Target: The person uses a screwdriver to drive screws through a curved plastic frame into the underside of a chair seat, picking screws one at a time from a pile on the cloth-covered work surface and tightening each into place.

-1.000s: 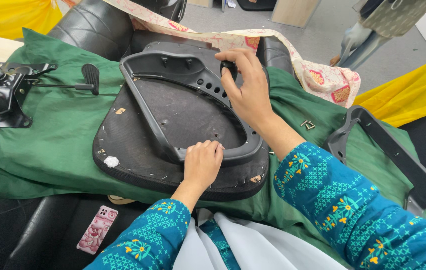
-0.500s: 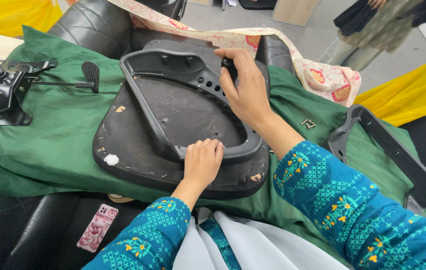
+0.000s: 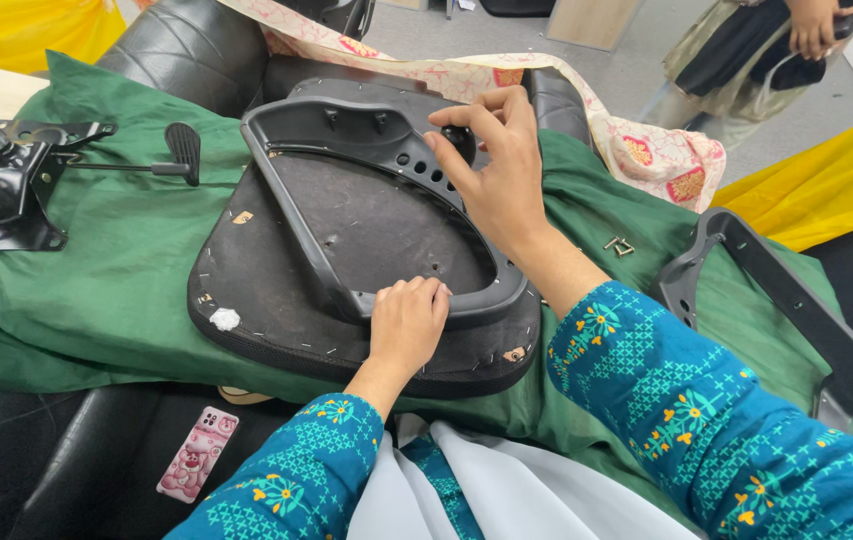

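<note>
Matt black plastic frame [image 3: 347,150] lies on a rough stapled seat underside [image 3: 247,290], over soft green cloth [image 3: 97,270].

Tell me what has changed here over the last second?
The right hand rose off the black plastic frame; its fingers now pinch a small black knob at the far edge. The left hand remains pressing the near rim; the seat base hasn't moved.

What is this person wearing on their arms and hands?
Both hands, the left hand and the right hand, are bare: no gloves or rings show. Both arms wear long teal sleeves patterned with lighter blue cross-stitch shapes and small yellow flowers.
</note>
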